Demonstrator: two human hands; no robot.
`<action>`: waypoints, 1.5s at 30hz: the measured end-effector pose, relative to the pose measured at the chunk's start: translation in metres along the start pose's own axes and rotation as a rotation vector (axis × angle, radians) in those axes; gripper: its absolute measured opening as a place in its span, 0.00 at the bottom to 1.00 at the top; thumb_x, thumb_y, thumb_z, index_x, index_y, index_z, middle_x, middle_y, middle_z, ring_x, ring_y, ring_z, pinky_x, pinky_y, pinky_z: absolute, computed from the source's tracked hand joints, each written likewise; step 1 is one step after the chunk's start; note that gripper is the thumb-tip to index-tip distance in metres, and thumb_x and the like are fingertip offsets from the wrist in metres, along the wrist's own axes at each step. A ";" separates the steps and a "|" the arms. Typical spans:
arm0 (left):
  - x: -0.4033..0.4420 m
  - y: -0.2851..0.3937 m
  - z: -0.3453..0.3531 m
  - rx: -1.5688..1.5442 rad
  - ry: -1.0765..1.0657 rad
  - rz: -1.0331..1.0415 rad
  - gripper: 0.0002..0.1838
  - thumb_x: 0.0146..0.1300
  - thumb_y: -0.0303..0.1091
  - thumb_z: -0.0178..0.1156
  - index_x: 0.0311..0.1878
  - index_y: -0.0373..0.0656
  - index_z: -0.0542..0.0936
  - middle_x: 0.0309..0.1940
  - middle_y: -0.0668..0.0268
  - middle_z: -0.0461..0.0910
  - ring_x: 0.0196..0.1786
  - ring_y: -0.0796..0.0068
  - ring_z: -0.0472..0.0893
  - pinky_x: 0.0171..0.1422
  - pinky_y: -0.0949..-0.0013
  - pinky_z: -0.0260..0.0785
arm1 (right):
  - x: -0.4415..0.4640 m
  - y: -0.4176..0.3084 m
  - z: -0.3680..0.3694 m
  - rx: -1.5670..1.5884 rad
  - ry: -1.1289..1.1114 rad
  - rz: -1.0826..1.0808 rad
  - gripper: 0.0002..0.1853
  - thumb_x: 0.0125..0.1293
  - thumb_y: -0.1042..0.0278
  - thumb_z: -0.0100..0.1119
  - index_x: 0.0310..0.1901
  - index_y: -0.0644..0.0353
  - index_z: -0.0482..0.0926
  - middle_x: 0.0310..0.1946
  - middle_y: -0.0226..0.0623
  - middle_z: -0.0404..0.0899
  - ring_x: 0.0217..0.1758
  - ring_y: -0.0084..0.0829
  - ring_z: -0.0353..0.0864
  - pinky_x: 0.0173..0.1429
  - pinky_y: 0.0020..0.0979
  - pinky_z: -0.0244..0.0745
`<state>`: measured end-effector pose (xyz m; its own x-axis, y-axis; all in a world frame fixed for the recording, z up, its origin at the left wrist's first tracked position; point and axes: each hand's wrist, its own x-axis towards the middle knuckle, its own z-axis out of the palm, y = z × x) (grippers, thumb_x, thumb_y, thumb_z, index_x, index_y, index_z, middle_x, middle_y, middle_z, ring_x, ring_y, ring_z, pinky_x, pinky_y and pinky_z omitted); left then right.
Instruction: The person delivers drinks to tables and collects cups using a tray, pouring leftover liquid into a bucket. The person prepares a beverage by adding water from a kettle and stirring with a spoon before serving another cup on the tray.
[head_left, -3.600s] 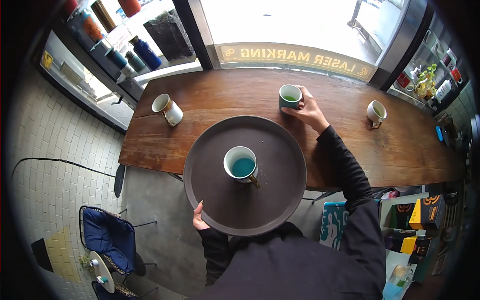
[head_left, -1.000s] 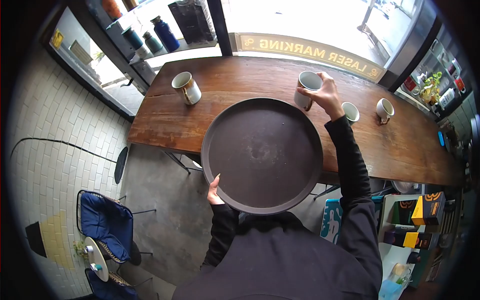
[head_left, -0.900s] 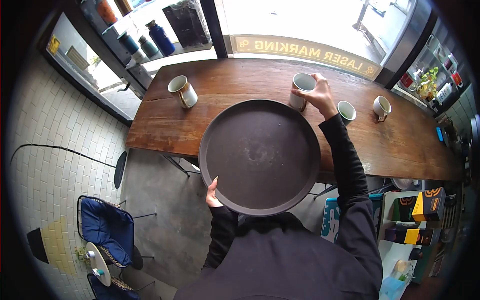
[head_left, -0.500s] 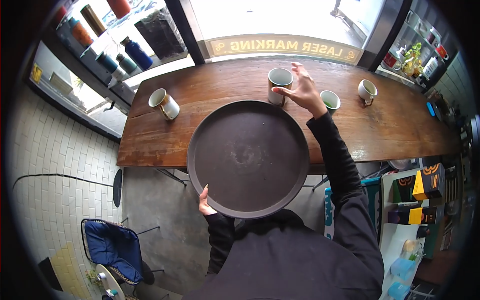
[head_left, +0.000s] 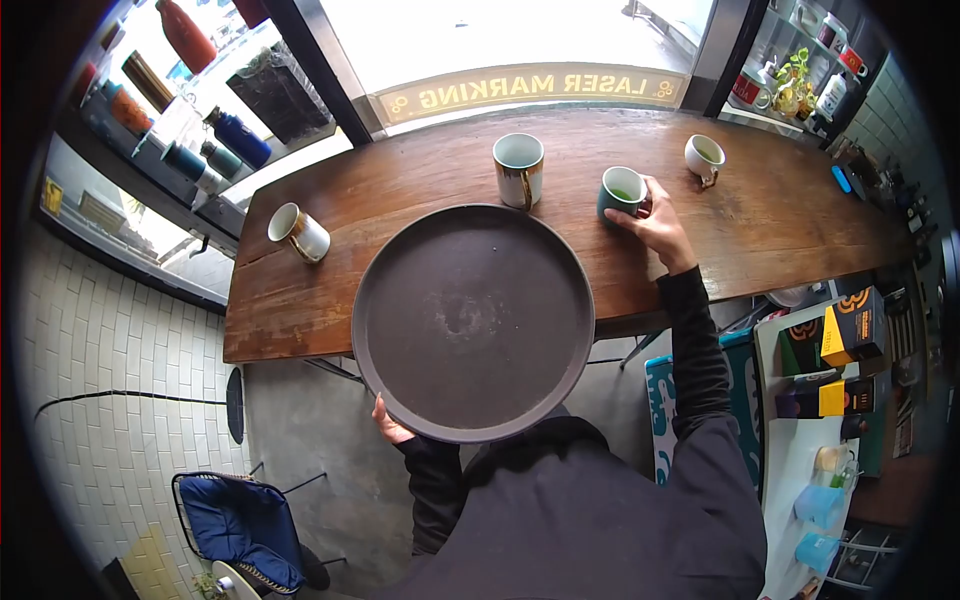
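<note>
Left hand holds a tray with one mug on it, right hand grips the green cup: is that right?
No mug there: the head view shows the left hand holding a bare tray; the right hand grips the green cup.

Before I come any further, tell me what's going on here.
A person's left hand holds a round tray by the wooden table. The right hand grips a teal cup with green liquid inside. On the table are a tall mug beyond the tray, another mug at left and a white cup at right.
</note>
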<state>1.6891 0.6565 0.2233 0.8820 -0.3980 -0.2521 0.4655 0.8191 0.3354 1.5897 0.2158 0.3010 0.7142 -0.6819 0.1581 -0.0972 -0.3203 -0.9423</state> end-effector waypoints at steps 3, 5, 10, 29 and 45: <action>0.002 0.001 -0.018 0.040 -0.047 0.018 0.29 0.59 0.53 0.58 0.58 0.42 0.77 0.55 0.57 0.79 0.56 0.54 0.80 0.59 0.48 0.74 | 0.001 0.009 0.011 0.067 0.028 -0.104 0.32 0.48 0.70 0.80 0.55 0.65 0.74 0.49 0.37 0.80 0.53 0.27 0.79 0.58 0.31 0.76; 0.003 0.001 -0.040 0.050 0.006 0.045 0.29 0.59 0.53 0.58 0.57 0.42 0.77 0.55 0.57 0.79 0.55 0.54 0.80 0.59 0.49 0.74 | 0.003 0.011 0.014 0.056 0.062 -0.141 0.31 0.48 0.70 0.80 0.53 0.64 0.75 0.47 0.36 0.81 0.52 0.26 0.79 0.58 0.30 0.76; -0.011 -0.004 -0.052 0.107 0.069 0.119 0.28 0.60 0.52 0.58 0.58 0.42 0.77 0.55 0.59 0.79 0.55 0.56 0.80 0.59 0.50 0.73 | 0.005 0.006 0.018 0.061 0.056 -0.151 0.29 0.48 0.72 0.79 0.52 0.65 0.76 0.45 0.36 0.82 0.50 0.25 0.81 0.54 0.29 0.78; -0.022 -0.011 -0.058 0.110 0.252 0.142 0.18 0.57 0.43 0.63 0.46 0.42 0.81 0.46 0.61 0.83 0.50 0.60 0.81 0.57 0.57 0.73 | -0.004 -0.012 0.021 0.041 -0.030 -0.218 0.27 0.48 0.75 0.77 0.51 0.66 0.76 0.45 0.38 0.82 0.49 0.27 0.81 0.55 0.30 0.77; -0.026 -0.015 -0.033 0.076 0.135 0.066 0.17 0.60 0.43 0.60 0.47 0.44 0.81 0.46 0.60 0.84 0.49 0.59 0.82 0.56 0.57 0.74 | 0.032 -0.005 0.039 0.036 -0.025 -0.170 0.29 0.46 0.71 0.80 0.49 0.65 0.76 0.44 0.39 0.82 0.48 0.27 0.81 0.54 0.29 0.77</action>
<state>1.6567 0.6687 0.1947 0.8955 -0.2808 -0.3452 0.4152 0.8061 0.4216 1.6398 0.2213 0.2994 0.7350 -0.6037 0.3089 0.0509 -0.4052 -0.9128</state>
